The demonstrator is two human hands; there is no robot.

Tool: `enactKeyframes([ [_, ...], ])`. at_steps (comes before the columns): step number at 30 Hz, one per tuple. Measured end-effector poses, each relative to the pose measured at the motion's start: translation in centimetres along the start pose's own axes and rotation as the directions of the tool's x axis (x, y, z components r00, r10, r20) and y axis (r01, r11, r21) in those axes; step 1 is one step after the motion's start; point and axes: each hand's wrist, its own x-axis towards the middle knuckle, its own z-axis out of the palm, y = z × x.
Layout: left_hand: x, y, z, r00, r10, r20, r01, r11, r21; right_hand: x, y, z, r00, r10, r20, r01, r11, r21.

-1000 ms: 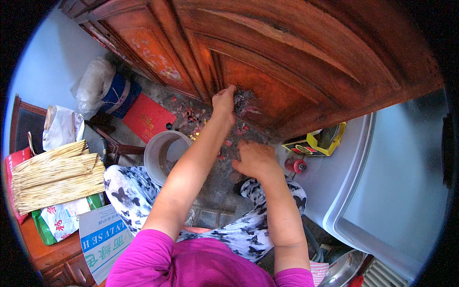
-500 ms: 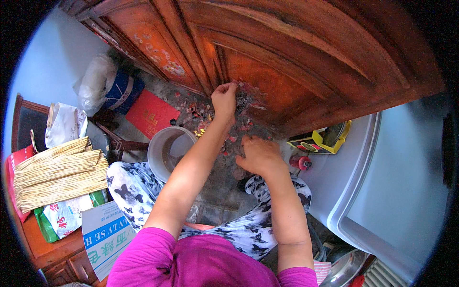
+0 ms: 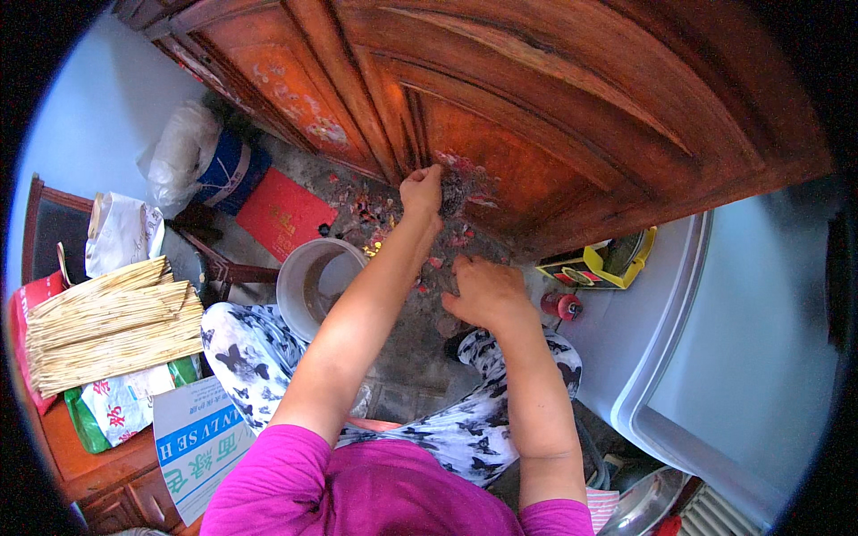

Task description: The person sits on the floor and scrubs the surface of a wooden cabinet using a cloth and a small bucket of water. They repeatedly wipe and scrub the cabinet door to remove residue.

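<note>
My left hand [image 3: 421, 190] is closed, fingers pinched together, against the lower part of a reddish-brown wooden cabinet panel [image 3: 500, 152]. What it grips, if anything, is hidden. Just right of its fingers is a dark, rough-looking patch [image 3: 455, 195]; I cannot tell whether it is a scouring pad or worn paint. Above my right knee my right hand [image 3: 487, 290] hangs with fingers loosely bent and apart, holding nothing visible. Red and pale flakes [image 3: 435, 262] litter the grey floor below the panel. A whitish plastic bucket [image 3: 290, 286] stands left of my left forearm, something murky inside.
At left, thin sticks [image 3: 112, 322] lie on packages beside a printed cardboard sheet [image 3: 201, 447]. A red sheet [image 3: 284, 213] is on the floor near a blue container [image 3: 231, 174]. At right are a yellow-black box [image 3: 594, 268], a small red bottle [image 3: 561, 306] and a large translucent bin [image 3: 643, 384].
My left hand has moved slightly down along the panel, toward me, still closed. My right hand has hardly moved.
</note>
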Motion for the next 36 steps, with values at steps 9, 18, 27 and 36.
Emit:
enactKeyframes([
  [9, -1.4, 0.8, 1.9, 0.988, 0.154, 0.023, -0.15, 0.982, -0.116, 0.0, 0.2, 0.1, 1.0, -0.016, -0.019, 0.016, 1.0, -0.001],
  [18, -0.3, -1.9, -0.3, 1.0, 0.02, -0.016, -0.019, 0.996, 0.084, 0.3, 0.6, 0.3, 0.999, 0.027, -0.03, -0.027, 0.999, -0.02],
  [27, -2.7, -1.1, 2.2, 0.985, 0.175, 0.007, -0.175, 0.982, 0.078, 0.2, 0.6, 0.2, 0.999, 0.049, 0.018, -0.049, 0.999, -0.001],
  [36, -3.9, -0.4, -1.4, 0.974, 0.154, -0.165, -0.212, 0.878, -0.429, 0.0, 1.0, 0.9, 0.999, 0.014, -0.038, -0.013, 1.0, 0.015],
])
